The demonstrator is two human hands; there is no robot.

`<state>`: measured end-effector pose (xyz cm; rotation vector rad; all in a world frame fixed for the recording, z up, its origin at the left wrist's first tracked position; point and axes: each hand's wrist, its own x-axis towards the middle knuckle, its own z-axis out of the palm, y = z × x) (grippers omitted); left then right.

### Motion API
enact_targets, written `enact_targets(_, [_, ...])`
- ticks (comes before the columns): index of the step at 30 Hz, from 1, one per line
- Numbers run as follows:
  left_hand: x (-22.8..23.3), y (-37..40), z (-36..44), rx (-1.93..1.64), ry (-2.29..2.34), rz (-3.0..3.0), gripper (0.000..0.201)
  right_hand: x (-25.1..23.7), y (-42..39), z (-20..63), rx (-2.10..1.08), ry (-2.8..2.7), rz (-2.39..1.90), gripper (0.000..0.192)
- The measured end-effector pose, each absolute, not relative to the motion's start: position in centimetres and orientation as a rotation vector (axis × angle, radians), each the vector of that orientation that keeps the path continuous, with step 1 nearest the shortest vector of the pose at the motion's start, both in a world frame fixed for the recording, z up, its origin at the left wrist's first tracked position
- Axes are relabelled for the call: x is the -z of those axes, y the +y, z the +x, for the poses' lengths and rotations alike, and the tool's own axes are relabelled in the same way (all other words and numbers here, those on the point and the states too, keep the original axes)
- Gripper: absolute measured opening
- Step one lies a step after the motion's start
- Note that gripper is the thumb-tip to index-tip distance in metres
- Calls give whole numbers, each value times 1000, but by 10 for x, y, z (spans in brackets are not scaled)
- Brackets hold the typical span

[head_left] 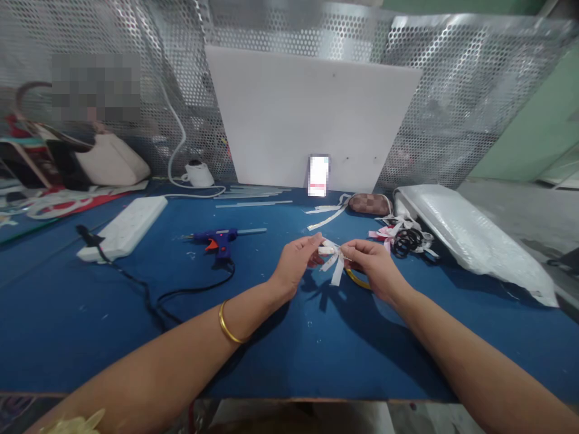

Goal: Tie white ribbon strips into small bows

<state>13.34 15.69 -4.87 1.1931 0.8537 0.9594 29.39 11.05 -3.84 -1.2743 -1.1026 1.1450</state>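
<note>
Ribbon bow [332, 258], white with several loose tails, is held above the blue table [67, 313] between both hands, near the table's middle. The left hand [296, 263] pinches the bow's left side with thumb and fingertips closed on it. The right hand [373, 263] pinches the right side in the same way, fingers narrow around the ribbon. A yellow band [357, 279] shows just under the right hand; whether the hand holds it cannot be told. The left forearm carries a gold bangle [228, 325].

A blue glue gun [217, 237] lies on the table to the left of the hands, well apart from them, its black cord [190, 294] running toward the near edge. A white power strip [126, 225] lies farther left. A pile of ribbon pieces [402, 236] lies just beyond the right hand, beside a white plastic-wrapped package [470, 235]. A white board [307, 120] leans upright against the perforated metal wall [474, 78].
</note>
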Motion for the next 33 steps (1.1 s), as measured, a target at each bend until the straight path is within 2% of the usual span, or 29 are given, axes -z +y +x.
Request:
enact_targets(3, [49, 151, 136, -865, 847, 1168, 46, 41, 112, 295, -1139, -1024, -1250, 18])
enact_targets(6, [51, 144, 138, -802, 814, 1180, 40, 44, 111, 294, -1119, -1034, -1226, 16])
enact_targets(9, [53, 140, 140, -835, 806, 1186, 34, 46, 110, 292, -1089, -1098, -1227, 17])
enact_targets(13, [56, 139, 140, -818, 801, 1181, 34, 46, 108, 288, -1065, -1139, -1262, 20])
enact_targets(20, [54, 139, 141, -853, 799, 1091, 31, 44, 107, 285, -1177, -1088, -1185, 23])
enact_targets(33, [54, 141, 140, -900, 898, 1042, 21, 50, 114, 291, -1061, -1070, -1262, 24])
